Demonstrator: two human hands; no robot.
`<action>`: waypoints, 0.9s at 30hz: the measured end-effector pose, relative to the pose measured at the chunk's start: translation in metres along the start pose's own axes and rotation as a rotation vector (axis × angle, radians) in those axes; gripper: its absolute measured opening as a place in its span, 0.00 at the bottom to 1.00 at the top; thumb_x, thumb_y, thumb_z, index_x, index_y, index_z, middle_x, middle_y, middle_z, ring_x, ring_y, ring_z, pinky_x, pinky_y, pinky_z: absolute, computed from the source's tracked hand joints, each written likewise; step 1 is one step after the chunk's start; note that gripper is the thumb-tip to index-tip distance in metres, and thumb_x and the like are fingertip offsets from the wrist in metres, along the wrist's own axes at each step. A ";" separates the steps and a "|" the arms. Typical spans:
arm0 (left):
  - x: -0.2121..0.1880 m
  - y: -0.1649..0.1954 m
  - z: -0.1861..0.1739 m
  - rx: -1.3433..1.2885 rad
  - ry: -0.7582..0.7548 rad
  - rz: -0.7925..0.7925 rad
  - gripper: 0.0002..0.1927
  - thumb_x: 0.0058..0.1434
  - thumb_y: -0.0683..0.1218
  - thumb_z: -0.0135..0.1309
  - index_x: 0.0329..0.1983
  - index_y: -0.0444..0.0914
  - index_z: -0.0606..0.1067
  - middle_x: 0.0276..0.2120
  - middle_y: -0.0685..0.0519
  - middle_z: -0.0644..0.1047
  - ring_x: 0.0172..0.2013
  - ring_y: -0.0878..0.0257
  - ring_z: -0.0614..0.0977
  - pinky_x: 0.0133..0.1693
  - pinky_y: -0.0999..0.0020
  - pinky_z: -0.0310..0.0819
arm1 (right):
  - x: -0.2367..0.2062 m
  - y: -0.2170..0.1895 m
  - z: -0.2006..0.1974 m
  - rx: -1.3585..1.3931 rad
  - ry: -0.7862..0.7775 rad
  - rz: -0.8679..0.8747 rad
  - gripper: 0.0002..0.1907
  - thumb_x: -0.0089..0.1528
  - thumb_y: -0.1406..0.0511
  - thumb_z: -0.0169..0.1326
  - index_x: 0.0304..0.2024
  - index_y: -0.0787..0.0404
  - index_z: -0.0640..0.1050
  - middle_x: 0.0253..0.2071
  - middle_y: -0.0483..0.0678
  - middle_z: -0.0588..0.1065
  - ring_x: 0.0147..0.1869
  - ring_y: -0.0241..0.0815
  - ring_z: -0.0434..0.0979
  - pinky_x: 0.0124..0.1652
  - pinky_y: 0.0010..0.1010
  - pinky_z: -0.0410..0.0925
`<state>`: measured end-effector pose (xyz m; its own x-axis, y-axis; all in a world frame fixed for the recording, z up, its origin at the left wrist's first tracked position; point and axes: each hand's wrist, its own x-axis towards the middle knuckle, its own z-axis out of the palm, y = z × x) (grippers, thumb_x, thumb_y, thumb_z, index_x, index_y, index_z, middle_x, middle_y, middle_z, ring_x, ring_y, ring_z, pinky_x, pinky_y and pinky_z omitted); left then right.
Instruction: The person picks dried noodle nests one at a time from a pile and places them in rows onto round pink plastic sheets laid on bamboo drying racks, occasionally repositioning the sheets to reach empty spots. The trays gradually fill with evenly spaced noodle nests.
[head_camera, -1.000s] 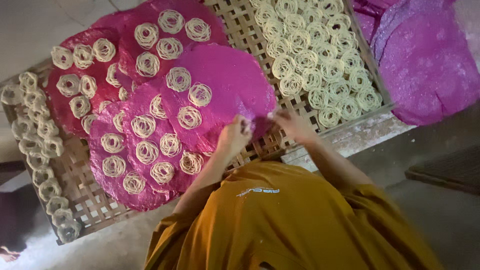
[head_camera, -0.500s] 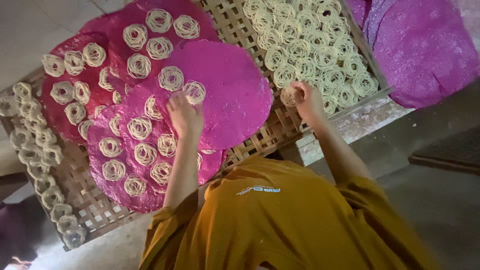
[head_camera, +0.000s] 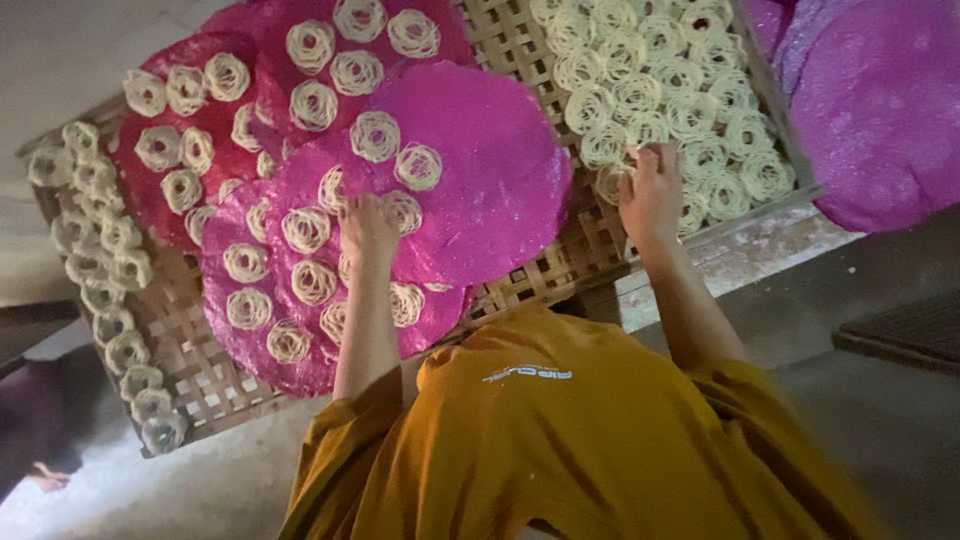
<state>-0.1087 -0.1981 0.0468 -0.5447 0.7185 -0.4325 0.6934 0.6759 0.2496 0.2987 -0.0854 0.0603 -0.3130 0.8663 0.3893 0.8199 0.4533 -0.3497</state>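
Coils of pale noodle lie on both sides: left hand (head_camera: 368, 222) rests fingers-down on the nearest pink disc (head_camera: 470, 170), touching a noodle coil (head_camera: 403, 211); right hand (head_camera: 652, 190), fingers curled, reaches the heaped coil pile (head_camera: 660, 90) on the lattice tray (head_camera: 560, 262). Grip unclear.

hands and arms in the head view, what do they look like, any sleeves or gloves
Both hands are bare, with no gloves, rings or wristbands that can be made out. The left hand and right hand come out of loose mustard-yellow short sleeves, leaving the forearms uncovered. The garment is plain apart from a small pale printed mark on the cloth.
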 end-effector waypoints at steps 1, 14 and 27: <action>0.001 -0.001 0.001 -0.006 0.069 0.060 0.15 0.65 0.50 0.54 0.52 0.40 0.74 0.56 0.46 0.74 0.53 0.55 0.78 0.50 0.59 0.80 | -0.002 -0.005 0.000 -0.035 0.035 -0.033 0.21 0.60 0.72 0.63 0.55 0.63 0.74 0.53 0.57 0.70 0.58 0.60 0.70 0.54 0.51 0.68; -0.003 -0.023 0.017 -0.192 0.140 0.336 0.06 0.67 0.44 0.54 0.40 0.36 0.72 0.36 0.47 0.77 0.33 0.59 0.81 0.35 0.64 0.80 | -0.043 -0.147 0.060 0.642 -0.683 0.233 0.15 0.63 0.65 0.53 0.53 0.58 0.78 0.47 0.48 0.77 0.41 0.38 0.80 0.42 0.30 0.77; -0.116 0.024 0.051 -0.434 0.387 1.070 0.27 0.67 0.55 0.59 0.58 0.33 0.67 0.47 0.43 0.77 0.41 0.56 0.84 0.37 0.69 0.86 | -0.059 -0.096 0.040 1.048 -0.429 0.029 0.10 0.68 0.70 0.49 0.50 0.62 0.78 0.50 0.47 0.79 0.52 0.43 0.80 0.54 0.36 0.75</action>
<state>-0.0048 -0.2734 0.0590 0.0495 0.8976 0.4380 0.7031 -0.3428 0.6231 0.2191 -0.1715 0.0364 -0.6044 0.7882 0.1160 0.0864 0.2097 -0.9739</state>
